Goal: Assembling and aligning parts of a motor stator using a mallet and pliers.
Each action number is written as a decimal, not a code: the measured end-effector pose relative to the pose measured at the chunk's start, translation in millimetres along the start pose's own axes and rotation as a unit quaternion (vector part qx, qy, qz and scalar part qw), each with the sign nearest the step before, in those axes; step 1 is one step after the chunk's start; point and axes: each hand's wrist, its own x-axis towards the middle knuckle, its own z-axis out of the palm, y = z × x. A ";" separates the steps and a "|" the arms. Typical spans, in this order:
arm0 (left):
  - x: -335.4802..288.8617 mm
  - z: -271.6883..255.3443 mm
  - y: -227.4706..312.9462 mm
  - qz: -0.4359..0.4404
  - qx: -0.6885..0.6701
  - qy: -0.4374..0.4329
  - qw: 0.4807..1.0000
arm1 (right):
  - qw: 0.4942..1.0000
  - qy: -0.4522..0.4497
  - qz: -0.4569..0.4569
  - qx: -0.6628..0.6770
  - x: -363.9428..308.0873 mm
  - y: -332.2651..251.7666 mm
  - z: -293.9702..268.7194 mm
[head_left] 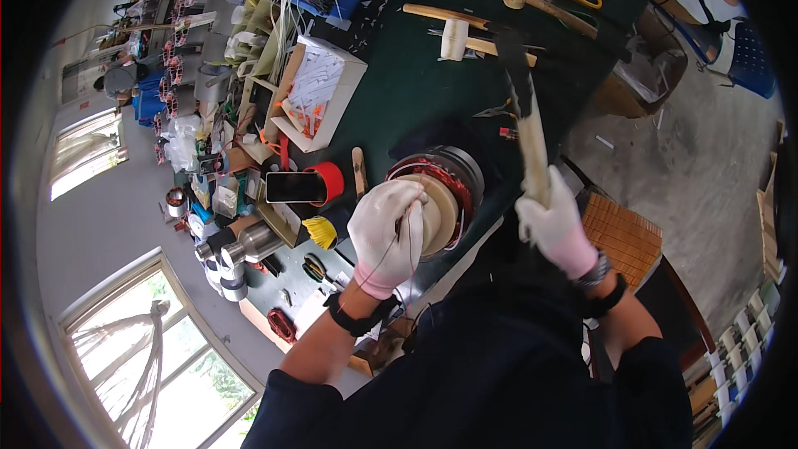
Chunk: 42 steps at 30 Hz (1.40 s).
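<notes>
We have cream disc (pixel 446 214) seated inside metal ring (pixel 474 168), close to near edge of green bench (pixel 407 87). Left hand (pixel 387 229) curls over disc's left side; can't tell what, if anything, fingers pinch. Right hand (pixel 553 220) wraps wooden-handled tool (pixel 534 145), raised, past bench edge in our view; head blurred. Open bench beyond ring, between carton (pixel 345 98) and white mallet (pixel 454 40). Left side tight: wooden stick (pixel 359 170), red roll (pixel 332 183), phone (pixel 291 187).
</notes>
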 end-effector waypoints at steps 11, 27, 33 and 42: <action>36.2 -6.9 -0.7 0.166 0.013 -0.167 0.972 | 0.968 -0.107 -0.032 -0.226 -7.5 49.2 19.6; 41.1 -16.7 -12.5 0.158 0.013 -0.196 0.968 | 1.000 -0.012 0.005 -0.023 3.9 -3.0 4.2; 20.4 -4.9 -15.8 0.089 0.051 -0.100 0.990 | 0.949 -0.080 -0.122 -0.278 9.2 10.1 -2.7; 29.6 -29.5 -20.3 0.074 0.010 -0.160 0.984 | 0.926 -0.085 -0.160 -0.331 17.5 -2.5 -9.1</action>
